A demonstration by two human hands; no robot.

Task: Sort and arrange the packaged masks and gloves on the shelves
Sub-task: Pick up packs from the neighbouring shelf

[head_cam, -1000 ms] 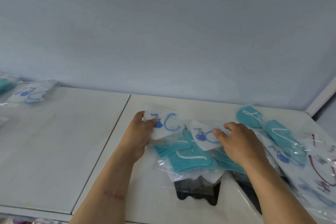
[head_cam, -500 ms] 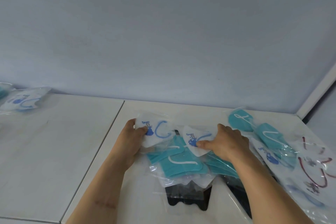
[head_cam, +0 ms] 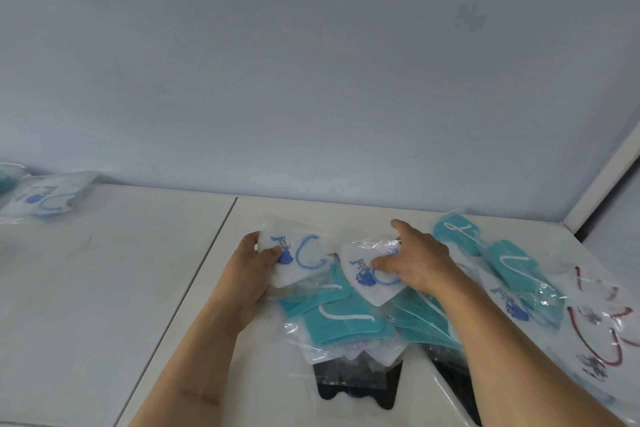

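Head view of a white shelf [head_cam: 114, 288] backed by a pale blue wall [head_cam: 311, 62]; a seam [head_cam: 194, 282] divides the shelf surface into two panels. Landmark: the teal mask pack [head_cam: 341, 317], lying in clear wrap on the right-hand panel.

Left hand [head_cam: 254, 265]: its grip pinches a white mask pack [head_cam: 301, 258] printed with a blue figure and a blue ear loop, thumb on top at the pack's left end. This pack sits just beyond and to the left of the teal mask pack, overlapping its far edge.

Right hand [head_cam: 415, 262]: its grip grasps a second white mask pack [head_cam: 367, 274] of the same print, fingers curled over crinkled wrap. This pack lies on the far right corner of the teal mask pack.

Nearer the viewer than the teal mask pack, and partly beneath it, lies a black pack [head_cam: 353, 385]; whether it holds masks or gloves cannot be told. To the right of the teal mask pack are more teal packs [head_cam: 509, 263], then a pack with red ear loops [head_cam: 599, 333] at the frame edge. Well to the left of the teal mask pack, across the seam, another blue-printed white pack [head_cam: 45, 198] rests against the wall.
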